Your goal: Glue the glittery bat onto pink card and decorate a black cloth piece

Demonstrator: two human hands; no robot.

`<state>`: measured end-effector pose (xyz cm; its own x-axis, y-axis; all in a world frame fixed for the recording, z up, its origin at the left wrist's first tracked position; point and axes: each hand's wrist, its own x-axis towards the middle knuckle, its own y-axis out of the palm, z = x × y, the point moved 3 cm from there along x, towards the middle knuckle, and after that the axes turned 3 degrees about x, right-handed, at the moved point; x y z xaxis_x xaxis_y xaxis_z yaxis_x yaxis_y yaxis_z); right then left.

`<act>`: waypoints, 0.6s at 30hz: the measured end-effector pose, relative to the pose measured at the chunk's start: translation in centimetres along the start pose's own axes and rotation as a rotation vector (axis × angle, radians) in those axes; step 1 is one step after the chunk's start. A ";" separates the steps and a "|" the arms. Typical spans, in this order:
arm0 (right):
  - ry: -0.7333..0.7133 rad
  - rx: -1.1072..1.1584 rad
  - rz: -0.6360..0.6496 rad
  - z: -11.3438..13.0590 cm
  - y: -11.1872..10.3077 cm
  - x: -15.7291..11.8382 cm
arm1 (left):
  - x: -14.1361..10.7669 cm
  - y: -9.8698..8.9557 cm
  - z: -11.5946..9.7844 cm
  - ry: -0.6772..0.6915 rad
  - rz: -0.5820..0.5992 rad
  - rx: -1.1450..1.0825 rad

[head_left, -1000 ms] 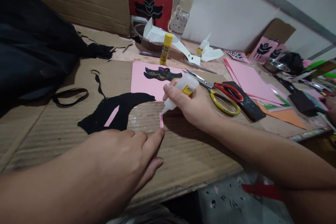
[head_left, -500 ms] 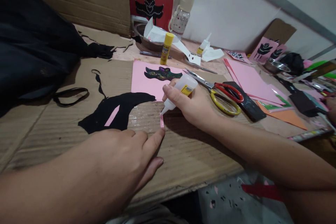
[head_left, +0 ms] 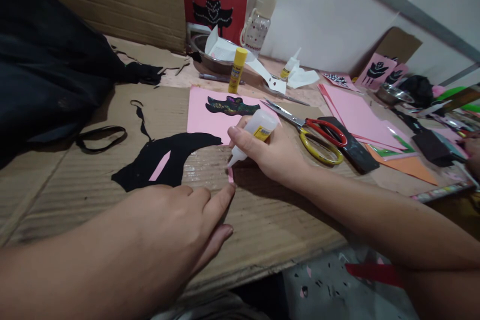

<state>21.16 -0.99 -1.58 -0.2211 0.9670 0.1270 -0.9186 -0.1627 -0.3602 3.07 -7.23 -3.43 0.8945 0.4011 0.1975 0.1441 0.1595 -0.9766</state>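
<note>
My right hand (head_left: 270,152) is closed around a white glue bottle (head_left: 258,127), whose nozzle points down at the top end of a small pink strip (head_left: 230,175) on the cardboard (head_left: 262,230). The index fingertip of my left hand (head_left: 172,225) presses the lower end of that strip; its thumb is apart and nothing is in its grasp. Beyond my left hand lies a black cut shape (head_left: 165,142) with a pink strip (head_left: 160,166) on it. A dark, glittery cutout (head_left: 232,106) rests on a pink sheet (head_left: 202,124).
Scissors (head_left: 324,132) lie right of my right hand, partly over a black flat object (head_left: 362,157). A yellow glue stick (head_left: 237,71) stands behind the pink sheet, near a metal bowl (head_left: 200,50) and a bottle (head_left: 260,22). Black fabric (head_left: 48,70) fills the left. Part of a person's hand shows far right.
The glue bottle and my right hand have shifted slightly left and down, with the nozzle still at the strip's top end. My left hand stays in place.
</note>
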 end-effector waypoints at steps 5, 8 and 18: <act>-0.021 -0.023 -0.024 0.3 -0.1 0.0 | -0.3 0.2 0.0 -0.014 0.056 -0.017; -0.010 -0.006 -0.009 0.2 0.0 0.0 | -0.4 0.2 0.0 -0.035 0.104 -0.024; -0.016 0.021 0.012 0.1 0.0 -0.1 | -0.3 0.3 0.2 -0.033 0.110 -0.036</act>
<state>21.18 -1.06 -1.51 -0.2368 0.9617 0.1381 -0.9227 -0.1781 -0.3418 2.81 -7.15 -3.79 0.8915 0.4437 0.0910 0.0617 0.0802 -0.9949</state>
